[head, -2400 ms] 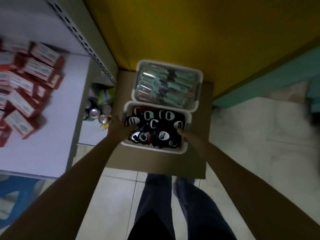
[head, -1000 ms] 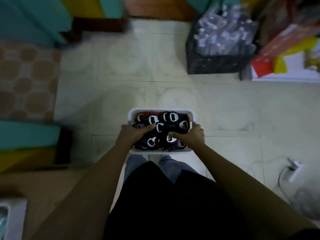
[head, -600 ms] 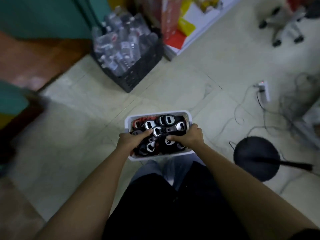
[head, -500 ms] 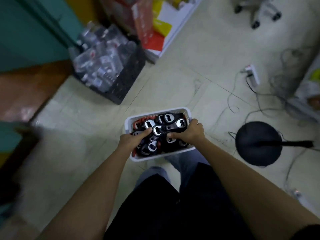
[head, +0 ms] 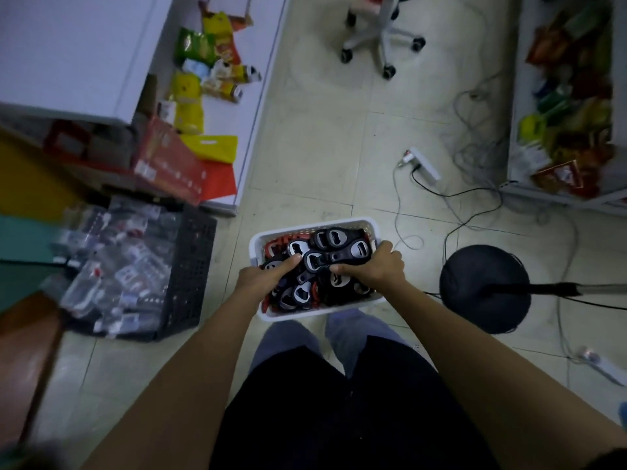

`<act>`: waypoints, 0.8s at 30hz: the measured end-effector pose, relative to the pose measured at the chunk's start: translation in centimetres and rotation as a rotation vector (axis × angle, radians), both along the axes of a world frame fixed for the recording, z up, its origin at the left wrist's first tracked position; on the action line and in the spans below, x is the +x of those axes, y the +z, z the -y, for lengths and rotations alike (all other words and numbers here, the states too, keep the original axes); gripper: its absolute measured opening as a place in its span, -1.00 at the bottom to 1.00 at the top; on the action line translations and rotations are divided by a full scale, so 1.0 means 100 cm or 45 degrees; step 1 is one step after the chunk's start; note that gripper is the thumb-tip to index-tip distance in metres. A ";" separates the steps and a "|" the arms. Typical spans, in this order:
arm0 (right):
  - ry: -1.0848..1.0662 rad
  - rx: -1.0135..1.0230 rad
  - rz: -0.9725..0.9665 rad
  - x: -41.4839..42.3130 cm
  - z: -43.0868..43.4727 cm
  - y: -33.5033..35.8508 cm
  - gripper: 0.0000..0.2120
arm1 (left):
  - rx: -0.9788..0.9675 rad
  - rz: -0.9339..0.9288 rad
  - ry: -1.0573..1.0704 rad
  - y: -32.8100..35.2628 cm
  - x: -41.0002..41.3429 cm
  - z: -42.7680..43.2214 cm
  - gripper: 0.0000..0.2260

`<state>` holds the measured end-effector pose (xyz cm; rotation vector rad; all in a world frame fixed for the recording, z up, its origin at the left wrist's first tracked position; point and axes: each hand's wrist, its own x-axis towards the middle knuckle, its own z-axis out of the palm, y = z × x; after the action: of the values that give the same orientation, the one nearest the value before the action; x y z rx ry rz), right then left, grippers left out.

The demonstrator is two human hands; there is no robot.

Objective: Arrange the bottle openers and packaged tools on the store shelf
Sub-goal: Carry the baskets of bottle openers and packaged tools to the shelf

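Note:
I carry a white plastic basket (head: 312,228) at waist height above the tiled floor. It is full of several black and red bottle openers (head: 334,242) with silver metal heads. My left hand (head: 263,278) grips the basket's left rim, thumb lying over the openers. My right hand (head: 373,266) grips the right rim, thumb curled in over the pile. The packaged tools are out of view.
A black crate of water bottles (head: 135,266) stands at the left. A low white shelf (head: 244,137) with snack packs runs behind it. Cables and a power strip (head: 422,164) lie on the floor. A black round stand base (head: 485,288) and a wheeled chair base (head: 380,39) stand to the right.
I lifted the basket of openers off the cardboard box and turned around with it; the view has swung from the yellow wall to the aisle with the crate, cables and shelves.

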<state>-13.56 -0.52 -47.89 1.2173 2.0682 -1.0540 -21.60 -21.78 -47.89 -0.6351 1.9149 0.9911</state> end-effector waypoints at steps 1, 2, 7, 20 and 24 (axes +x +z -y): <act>-0.021 0.006 0.000 -0.017 -0.009 0.001 0.14 | -0.009 -0.012 -0.019 0.001 -0.019 -0.010 0.26; -0.041 0.007 -0.002 -0.034 -0.018 0.002 0.15 | -0.009 -0.038 -0.034 0.003 -0.038 -0.021 0.23; -0.121 -0.002 0.020 -0.136 -0.051 -0.002 0.20 | -0.037 -0.115 -0.069 0.002 -0.144 -0.066 0.22; -0.444 -0.042 -0.077 -0.409 -0.112 0.007 0.21 | -0.199 -0.216 -0.562 0.009 -0.465 -0.155 -0.09; -0.438 -0.001 -0.102 -0.475 -0.147 0.008 0.21 | -0.151 -0.135 -0.577 0.015 -0.530 -0.192 -0.19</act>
<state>-61.04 14.20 -47.09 1.5933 1.9577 -1.2729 -74.64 -2.54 -46.44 -0.1964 2.0967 0.6359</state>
